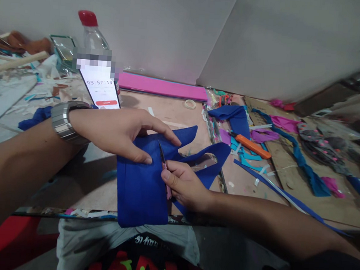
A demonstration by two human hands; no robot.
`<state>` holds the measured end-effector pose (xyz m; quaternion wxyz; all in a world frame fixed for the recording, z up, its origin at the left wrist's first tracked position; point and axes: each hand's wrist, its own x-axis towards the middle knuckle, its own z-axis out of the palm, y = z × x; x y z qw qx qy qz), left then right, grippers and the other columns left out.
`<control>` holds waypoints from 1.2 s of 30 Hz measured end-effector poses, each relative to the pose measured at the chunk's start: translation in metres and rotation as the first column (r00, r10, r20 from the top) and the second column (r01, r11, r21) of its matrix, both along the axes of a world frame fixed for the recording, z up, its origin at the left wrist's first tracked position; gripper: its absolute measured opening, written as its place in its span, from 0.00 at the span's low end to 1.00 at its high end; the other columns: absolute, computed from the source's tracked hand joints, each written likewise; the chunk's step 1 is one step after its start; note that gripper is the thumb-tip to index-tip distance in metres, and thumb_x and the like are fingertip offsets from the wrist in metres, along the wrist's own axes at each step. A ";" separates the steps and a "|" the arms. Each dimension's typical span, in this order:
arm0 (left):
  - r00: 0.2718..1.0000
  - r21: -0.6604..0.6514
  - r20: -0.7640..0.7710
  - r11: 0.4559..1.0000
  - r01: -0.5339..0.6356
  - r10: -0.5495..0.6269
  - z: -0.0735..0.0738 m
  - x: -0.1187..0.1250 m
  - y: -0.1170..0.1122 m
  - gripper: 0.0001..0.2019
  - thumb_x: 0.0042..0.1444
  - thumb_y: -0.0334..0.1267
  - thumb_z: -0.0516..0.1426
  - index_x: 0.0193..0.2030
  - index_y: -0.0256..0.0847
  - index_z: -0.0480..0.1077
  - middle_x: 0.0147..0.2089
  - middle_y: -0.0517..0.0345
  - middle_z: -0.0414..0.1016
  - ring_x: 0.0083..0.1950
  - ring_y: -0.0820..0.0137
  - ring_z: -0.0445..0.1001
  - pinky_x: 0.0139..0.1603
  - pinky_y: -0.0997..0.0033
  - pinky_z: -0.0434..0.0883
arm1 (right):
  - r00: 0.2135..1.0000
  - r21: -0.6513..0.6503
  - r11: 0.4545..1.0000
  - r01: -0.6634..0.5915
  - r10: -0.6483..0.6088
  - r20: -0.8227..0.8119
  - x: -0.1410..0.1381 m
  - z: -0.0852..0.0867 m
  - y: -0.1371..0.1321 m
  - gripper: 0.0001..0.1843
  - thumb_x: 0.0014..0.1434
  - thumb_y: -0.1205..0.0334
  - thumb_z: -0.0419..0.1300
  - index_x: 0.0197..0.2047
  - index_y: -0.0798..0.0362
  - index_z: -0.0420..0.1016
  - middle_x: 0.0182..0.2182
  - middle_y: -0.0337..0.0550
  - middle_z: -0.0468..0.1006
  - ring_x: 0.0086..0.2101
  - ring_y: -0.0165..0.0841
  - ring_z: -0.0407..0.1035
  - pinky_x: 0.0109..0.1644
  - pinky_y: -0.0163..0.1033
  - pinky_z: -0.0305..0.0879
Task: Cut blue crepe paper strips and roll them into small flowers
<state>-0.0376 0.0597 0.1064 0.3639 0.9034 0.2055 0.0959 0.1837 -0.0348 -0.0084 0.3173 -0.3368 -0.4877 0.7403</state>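
A folded piece of blue fabric (141, 190) lies on the table's near edge and hangs a little over it. My left hand (120, 132), with a metal watch on the wrist, presses flat on the fabric's upper part, fingers spread. My right hand (185, 185) is closed around small pink-handled scissors (165, 167), whose blades point up into the fabric between my thumb and forefinger. Two curved blue tails of the fabric reach out to the right.
A phone (101, 89) showing a timer leans on a red-capped bottle (92, 34) at the back. A pink sheet (162, 85), an orange utility knife (252, 146), a tape roll (190, 103) and blue, purple and teal scraps lie to the right. A white wall stands behind.
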 end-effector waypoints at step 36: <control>0.999 0.025 -0.030 0.999 0.034 -0.033 -0.008 0.010 -0.002 0.29 0.53 0.41 0.66 0.63 0.47 0.73 0.38 0.59 0.82 0.34 0.69 0.74 0.35 0.73 0.67 | 0.998 0.001 0.999 0.046 -0.046 0.052 0.000 -0.005 0.003 0.31 0.56 0.32 0.66 0.26 0.54 0.70 0.15 0.34 0.69 0.16 0.25 0.59 0.21 0.31 0.50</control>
